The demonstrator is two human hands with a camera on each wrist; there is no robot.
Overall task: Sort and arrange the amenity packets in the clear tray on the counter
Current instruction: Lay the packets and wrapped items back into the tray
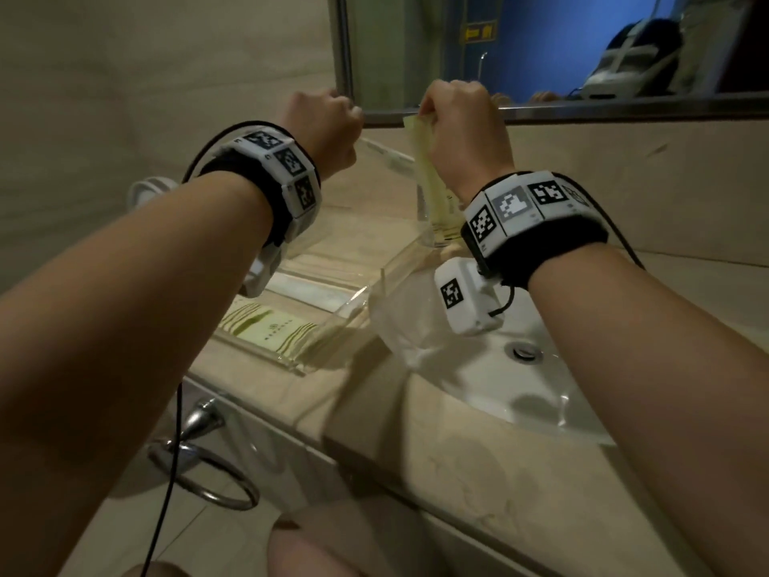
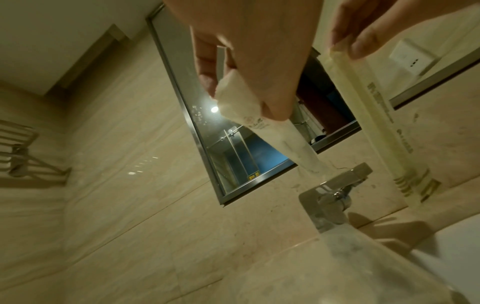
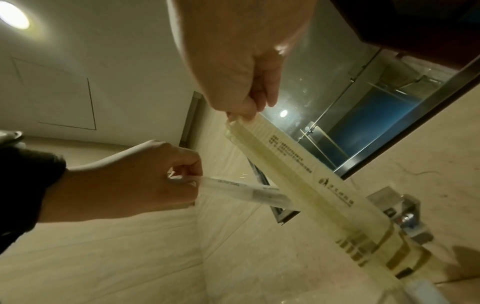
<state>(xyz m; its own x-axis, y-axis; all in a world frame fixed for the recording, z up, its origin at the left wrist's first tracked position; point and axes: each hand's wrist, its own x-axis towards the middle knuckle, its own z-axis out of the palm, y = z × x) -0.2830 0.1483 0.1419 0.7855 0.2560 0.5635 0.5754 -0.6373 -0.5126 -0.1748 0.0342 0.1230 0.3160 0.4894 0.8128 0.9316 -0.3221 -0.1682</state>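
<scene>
My right hand (image 1: 428, 112) is raised in front of the mirror and pinches the top end of a long pale-yellow packet (image 1: 426, 168), which hangs down toward the counter. The right wrist view shows that packet (image 3: 311, 185) with printed text and gold stripes near its low end. My left hand (image 1: 349, 131), level with the right one, pinches a slim white packet (image 2: 249, 115) between thumb and finger; its far end points toward the yellow packet. Below both hands the clear tray (image 1: 353, 299) sits on the counter with a green-striped flat packet (image 1: 274, 331) lying in it.
A white sink (image 1: 520, 393) lies right of the tray, with a crumpled clear plastic bag (image 1: 399, 326) on its rim. A chrome faucet (image 2: 337, 191) stands at the wall under the mirror (image 1: 541, 47). A towel ring (image 1: 208, 476) hangs below the counter front.
</scene>
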